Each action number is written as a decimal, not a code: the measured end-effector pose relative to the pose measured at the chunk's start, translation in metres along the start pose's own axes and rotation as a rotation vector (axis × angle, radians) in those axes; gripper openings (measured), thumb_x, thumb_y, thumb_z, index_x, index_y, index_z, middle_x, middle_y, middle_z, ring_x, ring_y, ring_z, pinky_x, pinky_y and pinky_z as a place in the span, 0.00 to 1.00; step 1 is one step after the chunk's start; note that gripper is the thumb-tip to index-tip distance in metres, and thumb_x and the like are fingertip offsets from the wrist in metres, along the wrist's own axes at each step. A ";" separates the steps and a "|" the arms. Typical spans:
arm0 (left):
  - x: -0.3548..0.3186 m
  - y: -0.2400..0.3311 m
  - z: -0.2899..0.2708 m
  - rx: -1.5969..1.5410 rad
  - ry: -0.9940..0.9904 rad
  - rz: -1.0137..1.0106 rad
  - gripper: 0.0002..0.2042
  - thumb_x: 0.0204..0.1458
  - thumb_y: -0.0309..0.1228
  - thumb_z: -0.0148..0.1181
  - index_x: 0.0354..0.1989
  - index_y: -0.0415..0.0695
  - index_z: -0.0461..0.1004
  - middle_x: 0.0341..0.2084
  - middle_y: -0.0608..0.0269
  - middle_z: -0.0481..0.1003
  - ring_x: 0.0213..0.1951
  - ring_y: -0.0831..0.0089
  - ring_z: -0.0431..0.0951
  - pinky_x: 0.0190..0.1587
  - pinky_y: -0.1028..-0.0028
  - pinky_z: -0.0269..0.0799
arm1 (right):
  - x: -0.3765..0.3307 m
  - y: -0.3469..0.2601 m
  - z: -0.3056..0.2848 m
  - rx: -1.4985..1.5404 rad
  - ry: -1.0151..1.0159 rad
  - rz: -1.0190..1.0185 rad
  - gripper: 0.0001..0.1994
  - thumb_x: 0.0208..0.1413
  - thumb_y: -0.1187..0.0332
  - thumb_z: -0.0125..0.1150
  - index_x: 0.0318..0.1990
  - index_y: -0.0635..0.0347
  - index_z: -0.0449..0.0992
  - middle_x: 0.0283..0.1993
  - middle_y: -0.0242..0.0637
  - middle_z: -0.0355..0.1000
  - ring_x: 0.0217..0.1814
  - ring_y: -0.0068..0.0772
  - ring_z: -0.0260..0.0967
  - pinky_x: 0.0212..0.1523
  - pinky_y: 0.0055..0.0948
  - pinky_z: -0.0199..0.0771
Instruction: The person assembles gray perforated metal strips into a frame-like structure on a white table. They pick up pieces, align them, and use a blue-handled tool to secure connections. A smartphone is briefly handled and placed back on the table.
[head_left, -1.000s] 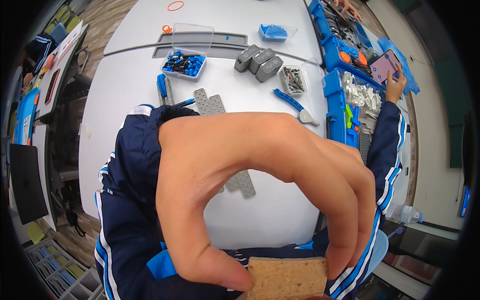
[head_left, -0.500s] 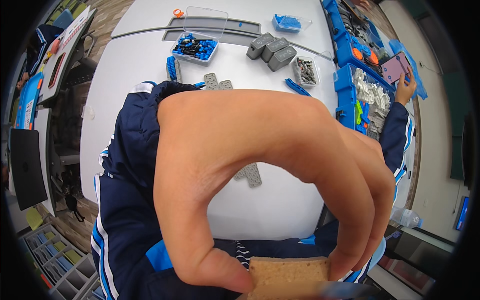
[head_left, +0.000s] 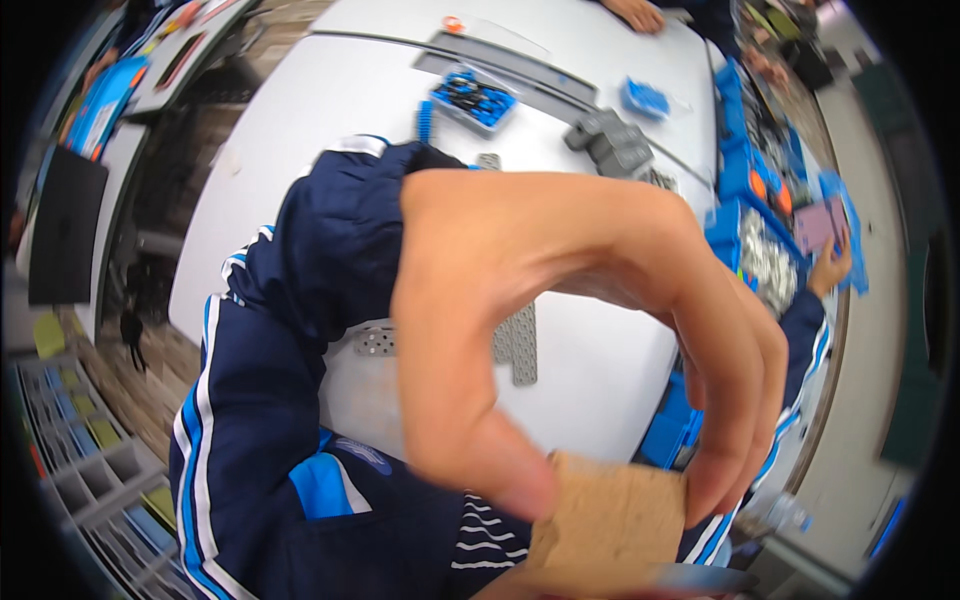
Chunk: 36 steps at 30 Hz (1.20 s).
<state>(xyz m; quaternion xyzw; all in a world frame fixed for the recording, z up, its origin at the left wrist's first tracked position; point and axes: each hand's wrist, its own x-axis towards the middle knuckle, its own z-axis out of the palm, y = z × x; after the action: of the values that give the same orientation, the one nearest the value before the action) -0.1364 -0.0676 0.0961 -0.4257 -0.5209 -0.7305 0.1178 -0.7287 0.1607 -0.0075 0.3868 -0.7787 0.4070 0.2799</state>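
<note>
Close to the camera, my left hand (head_left: pixel 590 240) arches in from the left, pinching a tan, bread-like block (head_left: pixel 615 515) between thumb and fingertips. The block has a crumbly, speckled face, and a blurred shape covers its lower edge. Far off at the right, my right hand (head_left: pixel 830 266) grips a flat pink rectangular thing (head_left: pixel 818 222), whose kind I cannot make out. Crumpled blue plastic (head_left: pixel 850 235) lies beside it. Beneath my left hand, grey perforated building plates (head_left: pixel 523 345) rest on the white table (head_left: pixel 600 400), partly hidden by the hand and sleeve.
A clear box of blue and black pieces (head_left: pixel 475 98), dark grey blocks (head_left: pixel 610 140) and a box of light blue pieces (head_left: pixel 645 98) stand farther back. Blue parts bins (head_left: pixel 735 180) line the right side. Another person's hand (head_left: pixel 635 14) rests at the table's far edge.
The view has swung, so the table's things sit farther right. The tan block shows more of its broad face, still in my left hand. Another person's hand has come into view at the far edge.
</note>
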 end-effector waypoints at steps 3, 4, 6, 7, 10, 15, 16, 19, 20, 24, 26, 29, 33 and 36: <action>-0.029 0.008 0.009 -0.108 0.102 -0.110 0.24 0.38 0.37 0.65 0.44 0.35 0.77 0.47 0.53 0.75 0.52 0.63 0.73 0.54 0.64 0.66 | 0.007 0.018 0.004 0.020 0.032 -0.041 0.20 0.59 0.69 0.62 0.59 0.59 0.74 0.50 0.51 0.73 0.42 0.38 0.75 0.38 0.32 0.77; -0.044 0.011 0.013 -0.098 0.154 -0.139 0.25 0.39 0.40 0.65 0.45 0.35 0.77 0.48 0.51 0.74 0.53 0.61 0.72 0.56 0.63 0.65 | 0.009 0.025 0.004 0.026 0.032 -0.051 0.19 0.60 0.68 0.61 0.59 0.57 0.74 0.50 0.51 0.74 0.40 0.34 0.76 0.35 0.28 0.79; -0.080 0.021 0.020 0.036 0.289 -0.118 0.28 0.40 0.46 0.65 0.43 0.34 0.77 0.48 0.46 0.73 0.54 0.54 0.71 0.57 0.59 0.64 | 0.013 0.037 0.004 0.007 0.041 -0.069 0.18 0.61 0.70 0.61 0.58 0.63 0.74 0.48 0.52 0.76 0.40 0.35 0.75 0.34 0.28 0.75; -0.104 0.032 0.023 0.140 0.334 -0.158 0.29 0.40 0.49 0.64 0.43 0.35 0.77 0.48 0.46 0.72 0.54 0.52 0.70 0.58 0.57 0.62 | 0.015 0.043 0.004 -0.008 0.028 -0.188 0.19 0.61 0.69 0.61 0.58 0.61 0.75 0.49 0.52 0.76 0.41 0.36 0.75 0.35 0.29 0.75; -0.179 0.077 0.037 0.560 0.781 -0.285 0.30 0.43 0.54 0.60 0.43 0.38 0.77 0.49 0.49 0.72 0.56 0.51 0.69 0.61 0.56 0.59 | 0.015 0.049 0.003 -0.162 0.052 -0.182 0.19 0.62 0.65 0.60 0.59 0.56 0.75 0.50 0.53 0.74 0.43 0.40 0.75 0.39 0.32 0.76; -0.297 0.145 0.045 1.398 1.411 -0.374 0.22 0.52 0.47 0.59 0.44 0.40 0.79 0.51 0.59 0.73 0.56 0.64 0.70 0.59 0.65 0.62 | 0.011 0.038 0.004 -0.152 0.041 -0.128 0.20 0.63 0.59 0.59 0.62 0.48 0.73 0.54 0.52 0.70 0.46 0.43 0.73 0.43 0.35 0.77; -0.315 0.151 0.044 1.460 1.530 -0.303 0.19 0.53 0.44 0.61 0.44 0.42 0.80 0.51 0.62 0.74 0.55 0.65 0.71 0.58 0.66 0.64 | 0.010 0.035 0.005 -0.189 0.048 -0.149 0.21 0.63 0.58 0.58 0.63 0.47 0.73 0.54 0.53 0.69 0.46 0.43 0.73 0.44 0.36 0.76; -0.355 0.163 0.032 1.826 1.754 -0.581 0.13 0.53 0.38 0.64 0.43 0.45 0.81 0.50 0.66 0.74 0.55 0.67 0.70 0.57 0.67 0.64 | 0.006 0.026 0.005 -0.239 0.065 -0.113 0.23 0.63 0.55 0.58 0.65 0.44 0.69 0.54 0.53 0.68 0.46 0.44 0.73 0.45 0.37 0.76; -0.363 0.163 0.028 1.899 1.788 -0.633 0.15 0.48 0.39 0.70 0.41 0.45 0.82 0.49 0.67 0.74 0.56 0.67 0.68 0.57 0.66 0.64 | 0.006 0.024 0.006 -0.249 0.071 -0.079 0.24 0.63 0.54 0.58 0.66 0.44 0.68 0.54 0.52 0.68 0.46 0.44 0.73 0.45 0.38 0.76; -0.377 0.158 0.015 2.224 1.526 -0.809 0.15 0.46 0.39 0.72 0.40 0.45 0.82 0.49 0.66 0.74 0.57 0.63 0.65 0.59 0.66 0.62 | 0.005 0.017 0.006 -0.194 0.086 0.011 0.27 0.63 0.52 0.58 0.68 0.44 0.65 0.53 0.51 0.68 0.44 0.45 0.73 0.44 0.38 0.76; -0.377 0.153 0.009 2.275 1.434 -0.778 0.16 0.45 0.39 0.72 0.40 0.45 0.82 0.49 0.65 0.74 0.57 0.62 0.64 0.60 0.65 0.61 | 0.006 0.017 0.005 -0.190 0.076 -0.040 0.28 0.63 0.51 0.58 0.68 0.44 0.65 0.54 0.52 0.68 0.44 0.45 0.73 0.44 0.38 0.76; -0.375 0.147 0.003 2.203 1.463 -0.818 0.16 0.44 0.40 0.73 0.39 0.44 0.82 0.49 0.65 0.74 0.58 0.62 0.63 0.60 0.65 0.60 | 0.006 0.018 0.006 -0.173 0.087 -0.085 0.28 0.63 0.51 0.59 0.68 0.45 0.65 0.55 0.53 0.68 0.45 0.45 0.73 0.43 0.38 0.76; -0.376 0.146 0.003 2.151 1.523 -0.888 0.17 0.44 0.41 0.73 0.39 0.45 0.82 0.50 0.64 0.73 0.58 0.62 0.62 0.60 0.65 0.60 | 0.006 0.016 0.006 -0.184 0.108 -0.075 0.28 0.62 0.52 0.59 0.68 0.45 0.65 0.57 0.54 0.68 0.45 0.45 0.73 0.43 0.37 0.76; -0.375 0.146 0.007 2.080 1.547 -0.913 0.19 0.43 0.43 0.74 0.40 0.45 0.82 0.51 0.63 0.73 0.59 0.61 0.61 0.61 0.65 0.60 | 0.005 0.014 0.006 -0.109 0.070 -0.026 0.28 0.62 0.51 0.59 0.68 0.45 0.64 0.56 0.54 0.68 0.46 0.45 0.73 0.44 0.37 0.76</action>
<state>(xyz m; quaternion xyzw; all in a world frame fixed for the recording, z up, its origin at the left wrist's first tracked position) 0.1856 -0.2261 -0.0865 0.5772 -0.7176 -0.0293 0.3886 -0.7435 0.1588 -0.0128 0.3666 -0.7843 0.3735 0.3331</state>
